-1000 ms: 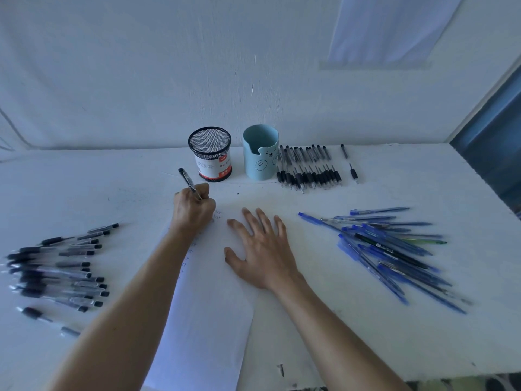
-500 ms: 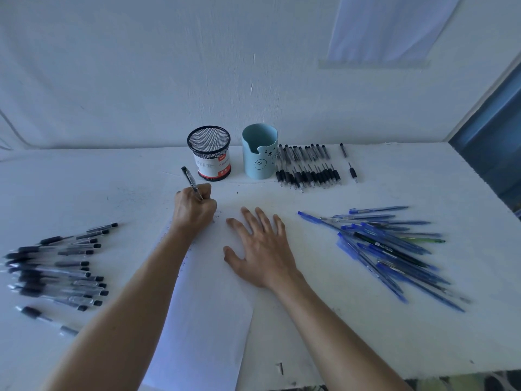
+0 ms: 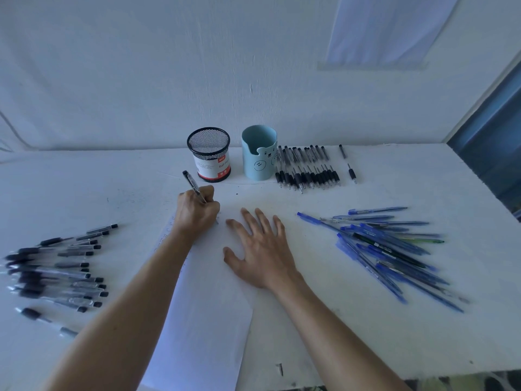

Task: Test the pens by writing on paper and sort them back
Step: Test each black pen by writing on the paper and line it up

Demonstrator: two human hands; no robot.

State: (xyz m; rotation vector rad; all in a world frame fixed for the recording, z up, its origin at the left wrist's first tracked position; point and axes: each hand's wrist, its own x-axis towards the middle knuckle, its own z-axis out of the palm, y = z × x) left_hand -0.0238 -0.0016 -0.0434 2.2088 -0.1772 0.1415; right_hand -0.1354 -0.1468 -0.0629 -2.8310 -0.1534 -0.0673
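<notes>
My left hand (image 3: 197, 211) grips a black pen (image 3: 192, 185), its tip down on the top of a white sheet of paper (image 3: 208, 311) that lies in front of me. Faint pen marks run down the sheet's left edge. My right hand (image 3: 259, 249) rests flat on the paper with fingers spread, just right of the writing hand. A pile of black pens (image 3: 56, 272) lies at the left, a heap of blue pens (image 3: 389, 249) at the right, and a neat row of black pens (image 3: 306, 169) at the back.
A black mesh cup (image 3: 209, 153) and a light blue holder (image 3: 259, 152) stand at the back centre near the wall. Two pen parts (image 3: 348, 165) lie right of the row. The table's front edge runs along the bottom, with a small dark scrap (image 3: 280, 368) near it.
The left hand has shifted slightly as it writes at the top of the sheet. The right hand stays flat on the paper.
</notes>
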